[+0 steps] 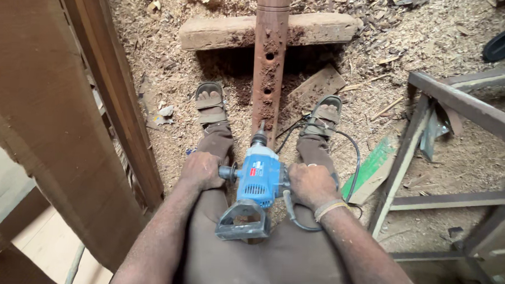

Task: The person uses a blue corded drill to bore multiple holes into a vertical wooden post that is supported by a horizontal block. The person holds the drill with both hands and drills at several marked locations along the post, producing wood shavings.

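Both hands are wrapped tight on a blue electric drill (256, 185): left hand (201, 170) curled around the side handle, right hand (310, 184) gripping the body, small red label between them. Just past the fingertips, the bit meets a reddish turned wooden post (269, 63) with two drilled holes, lying between sandalled feet. Beyond that, a rough timber block (223, 33) props it up on the sawdust floor (154, 64).
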